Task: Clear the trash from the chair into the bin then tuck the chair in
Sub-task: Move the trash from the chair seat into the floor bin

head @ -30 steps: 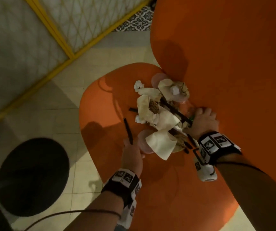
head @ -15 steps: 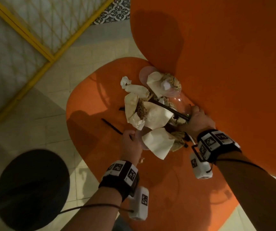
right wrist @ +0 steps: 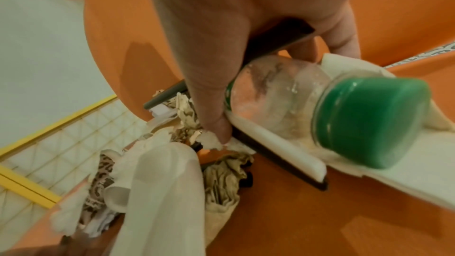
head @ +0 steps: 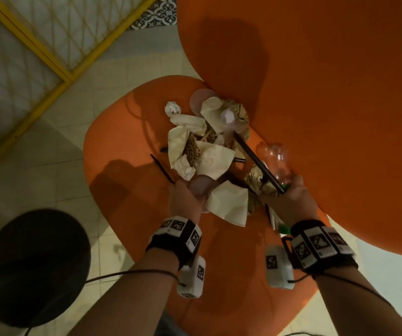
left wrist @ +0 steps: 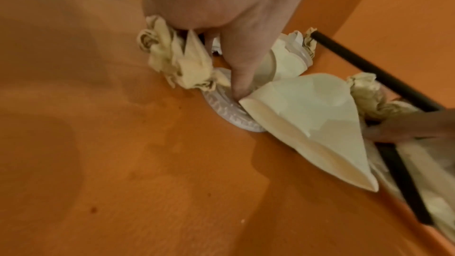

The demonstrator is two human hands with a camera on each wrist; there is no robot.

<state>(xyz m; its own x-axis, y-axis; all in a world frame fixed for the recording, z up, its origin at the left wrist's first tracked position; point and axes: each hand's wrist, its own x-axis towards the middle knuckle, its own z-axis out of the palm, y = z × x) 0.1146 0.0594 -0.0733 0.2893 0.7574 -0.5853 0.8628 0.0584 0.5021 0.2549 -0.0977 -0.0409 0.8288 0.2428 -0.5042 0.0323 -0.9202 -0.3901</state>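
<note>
The orange chair seat (head: 127,214) carries a pile of trash: crumpled napkins (head: 183,151), folded paper (head: 229,204), plastic lids and black straws (head: 161,168). At the pile's near edge my left hand (head: 190,192) curls over a crumpled napkin (left wrist: 177,63), with its thumb pinching a clear plastic lid (left wrist: 226,112). Against the chair back, my right hand (head: 289,192) grips a clear bottle (head: 275,161) together with a long black straw (head: 255,158). In the right wrist view the bottle's green cap (right wrist: 369,122) points toward the camera.
A black round container (head: 32,267) stands on the tiled floor at the lower left. The tall orange chair back (head: 316,93) rises close on the right. A yellow-framed mesh panel (head: 49,57) runs along the far left.
My right hand has pulled the clear bottle up out of the pile. My left hand has let go of the thin black straw and closed on the lid at the pile's edge.
</note>
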